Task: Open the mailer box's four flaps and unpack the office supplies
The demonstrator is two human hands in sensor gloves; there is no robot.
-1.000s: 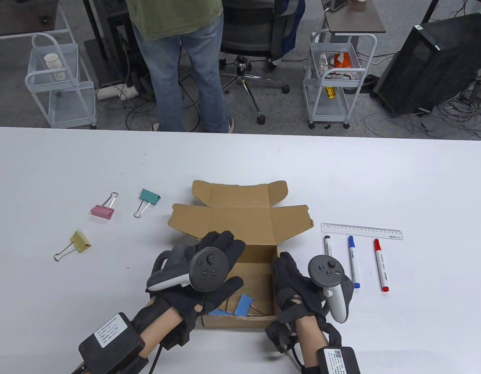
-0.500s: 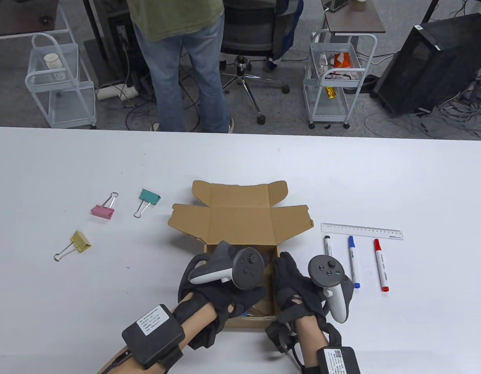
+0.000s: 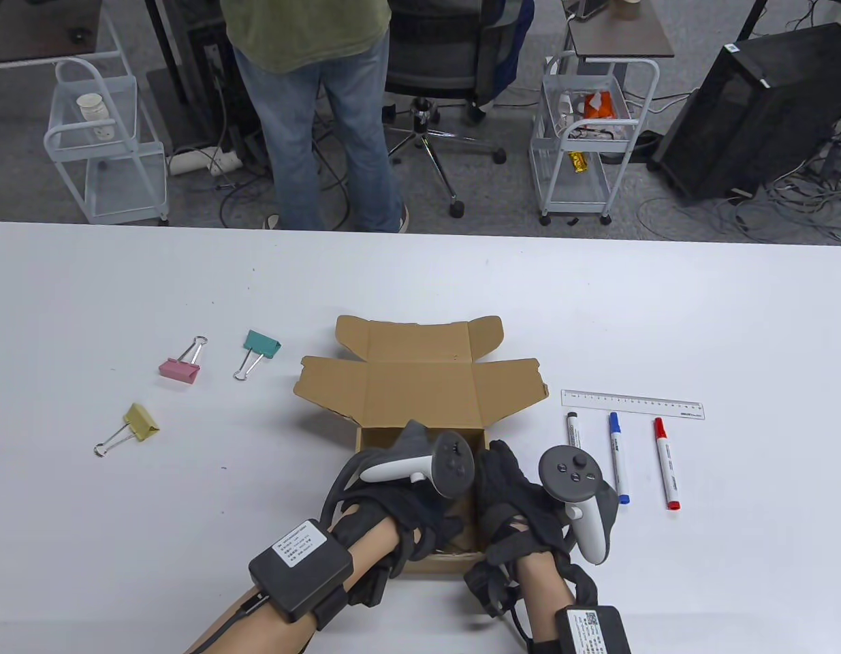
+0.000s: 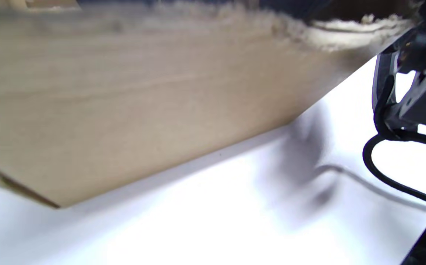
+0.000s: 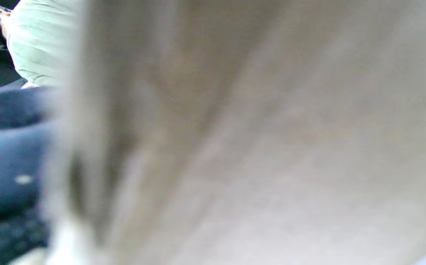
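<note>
- Table (image 3: pixel 120 286): one white top, which bears all the items listed below.
- Box (image 3: pixel 420 385): one brown cardboard mailer at the near middle of the table, its flaps open. The lid flap lies flat on the far side with two side tabs spread to left and right. In the left wrist view the near outer wall (image 4: pixel 124 103) stands on the table, its top edge frayed.
- Left hand (image 3: pixel 406 507): one, gloved, with a tracker on its back. It reaches down into the box cavity from the near side. The fingers are hidden inside the box, so their pose and any contents held cannot be told.
- Right hand (image 3: pixel 515 507): one, gloved, with a tracker on its back. It lies against the right wall of the box, fingers along the top edge of that wall. Whether the fingers curl over the edge cannot be told. The right wrist view shows only blurred cardboard, close up.
- Ruler (image 3: pixel 632 404): one, clear, lying crosswise to the right of the box.
- Markers: three, laid side by side just nearer than the ruler, caps toward the near edge: black (image 3: pixel 573 430), blue (image 3: pixel 618 458), red (image 3: pixel 667 464).
- Clips: three binder clips, well apart from the box on the left: pink (image 3: pixel 180 366), teal (image 3: pixel 260 347), yellow (image 3: pixel 137 422).
- Box contents: hidden by the left hand.
</note>
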